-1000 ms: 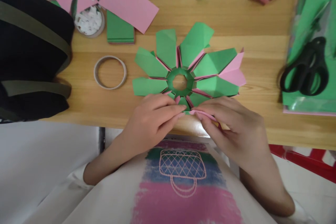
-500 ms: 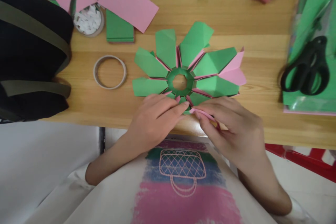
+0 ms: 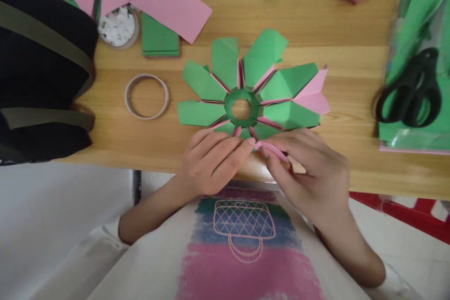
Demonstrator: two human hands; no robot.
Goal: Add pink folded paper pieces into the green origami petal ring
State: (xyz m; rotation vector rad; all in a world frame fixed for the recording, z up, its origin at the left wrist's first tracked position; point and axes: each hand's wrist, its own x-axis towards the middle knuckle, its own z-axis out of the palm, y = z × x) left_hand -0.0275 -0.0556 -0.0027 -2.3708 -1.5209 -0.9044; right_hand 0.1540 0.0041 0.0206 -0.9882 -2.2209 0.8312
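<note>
A flower-like ring of folded green and pink paper (image 3: 231, 102) lies on the table in front of me, its petals spread around an open centre. My left hand (image 3: 216, 161) is closed over the ring's near edge, with the index fingertip by the near petals; its grip on the paper is partly hidden. Between the thumb and fingers of my right hand (image 3: 312, 166) is a folded pink paper piece (image 3: 271, 150), pinched at the near right of the ring. Its tip meets my left fingertip.
A roll of tape (image 3: 146, 116) lies left of the ring. Behind it are a tub of white scraps (image 3: 119, 28), a pink sheet (image 3: 172, 2) and a green stack (image 3: 160, 37). Black scissors (image 3: 411, 89) rest on green paper at right. A black bag (image 3: 38, 70) stands at left.
My left hand has shifted slightly, its fingers drawing closer together. The paper ring has turned a little, its left and far petals moving slightly. My right hand still pinches the pink piece.
</note>
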